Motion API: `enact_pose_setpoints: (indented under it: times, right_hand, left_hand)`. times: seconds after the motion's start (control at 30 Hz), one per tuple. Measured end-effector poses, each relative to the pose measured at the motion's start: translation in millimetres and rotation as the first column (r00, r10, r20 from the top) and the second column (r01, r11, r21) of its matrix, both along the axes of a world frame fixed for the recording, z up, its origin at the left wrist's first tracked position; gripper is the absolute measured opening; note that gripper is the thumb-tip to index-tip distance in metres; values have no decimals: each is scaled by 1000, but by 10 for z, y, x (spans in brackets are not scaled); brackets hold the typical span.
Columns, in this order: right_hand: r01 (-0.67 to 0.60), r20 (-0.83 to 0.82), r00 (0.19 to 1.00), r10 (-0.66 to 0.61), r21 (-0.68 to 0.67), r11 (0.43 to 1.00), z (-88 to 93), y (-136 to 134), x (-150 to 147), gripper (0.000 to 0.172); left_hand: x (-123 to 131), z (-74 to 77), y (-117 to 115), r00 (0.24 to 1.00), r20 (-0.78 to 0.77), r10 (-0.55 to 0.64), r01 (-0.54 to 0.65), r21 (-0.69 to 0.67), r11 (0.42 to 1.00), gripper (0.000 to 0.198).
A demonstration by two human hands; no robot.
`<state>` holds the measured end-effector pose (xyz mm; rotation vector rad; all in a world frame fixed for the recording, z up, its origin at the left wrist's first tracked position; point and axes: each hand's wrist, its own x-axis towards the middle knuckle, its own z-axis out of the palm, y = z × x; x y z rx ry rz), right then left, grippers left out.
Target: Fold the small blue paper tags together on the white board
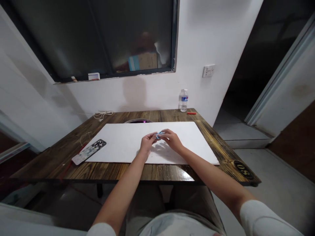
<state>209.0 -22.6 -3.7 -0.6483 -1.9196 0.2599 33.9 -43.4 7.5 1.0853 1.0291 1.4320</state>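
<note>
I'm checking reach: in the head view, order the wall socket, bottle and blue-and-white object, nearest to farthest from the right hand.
1. Blue-and-white object: touching the right hand.
2. Bottle: beyond that hand, slightly right.
3. Wall socket: farther right and higher.

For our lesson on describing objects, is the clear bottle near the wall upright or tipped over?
Upright: the clear bottle stands on its base on the wooden table, with its neck at the top.

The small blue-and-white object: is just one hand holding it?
No, the left hand and the right hand both hold the small blue-and-white object, over the white board.
</note>
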Motion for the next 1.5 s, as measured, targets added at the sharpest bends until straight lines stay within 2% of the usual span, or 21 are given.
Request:
enact_pose_setpoints:
  times: [0.13, 0.33, 0.43, 0.53, 0.6, 0.77, 1.0, 1.17, 1.5]
  right_hand:
    - [-41, -9, 999, 41, 8, 999, 39, -4, 22, 20]
    - [-110, -35, 993, 109, -13, 994, 119, -13, 78, 29]
    - [-151, -80, 986, 145, -68, 986, 76, 23, 74, 36]
    - [-186, -144, 976, 162, -175, 967, 20, 59, 56, 54]
    - [-208, -169, 971, 170, -244, 947, 6, 69, 46, 58]
    - [-292, -188, 952, 243, -308, 905, 47, 50, 38, 42]
    - [-322, -298, 934, 197, -464, 825, 17, 50, 17, 38]
    - [-295, -269, 944, 194, -415, 861, 16, 67, 4, 44]
    - [-252, -265, 952, 155, -384, 888, 38, 29, -9, 36]
  left_hand:
    - [-7, 24, -10, 997, -81, -15, 21, 68, 997, 52]
    - [-17, 49, -2, 998, -46, -39, 42, 47, 998, 49]
    - [-15, 52, -14, 997, 31, -76, 76, 1, 997, 49]
    - [-10, 46, -31, 985, 123, -117, 122, -37, 992, 48]
    - [-3, 42, -41, 976, 160, -146, 156, -52, 986, 47]
    - [16, 50, -64, 951, 190, -244, 257, -51, 965, 44]
    - [31, 43, -93, 925, 152, -350, 367, -107, 924, 44]
    - [37, 43, -99, 924, 209, -319, 348, -119, 930, 43]
    - [55, 93, -135, 923, 195, -332, 364, -159, 918, 40]
